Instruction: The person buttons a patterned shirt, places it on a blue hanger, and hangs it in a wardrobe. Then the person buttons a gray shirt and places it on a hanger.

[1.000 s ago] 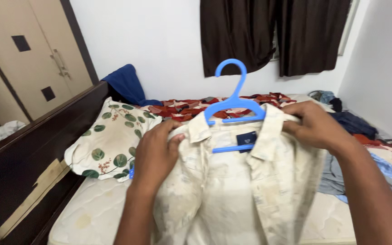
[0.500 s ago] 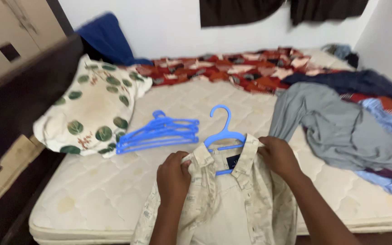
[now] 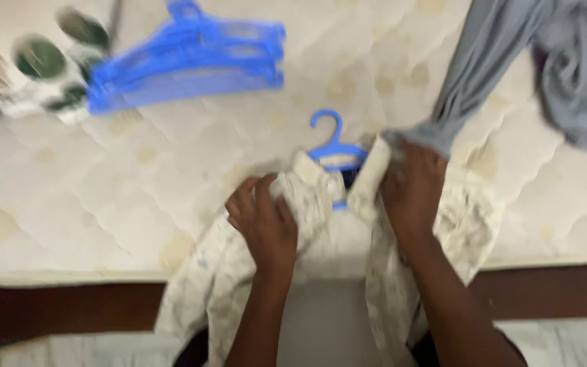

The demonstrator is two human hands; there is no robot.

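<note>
On mattress: hands grip shirt; hanger half-hidden, blurred.

mattress | on it: blue hangers, grey garment, cream shirt

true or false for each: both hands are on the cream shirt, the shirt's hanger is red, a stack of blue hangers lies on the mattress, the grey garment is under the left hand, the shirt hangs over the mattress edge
1. Both the left hand and the right hand grip the cream shirt. True.
2. The hanger in the shirt is red. False: it is blue.
3. A stack of blue hangers lies on the mattress. True.
4. The grey garment lies under the left hand. False: it lies on the right, its end close by the right hand.
5. The shirt hangs over the mattress edge. True.
</note>
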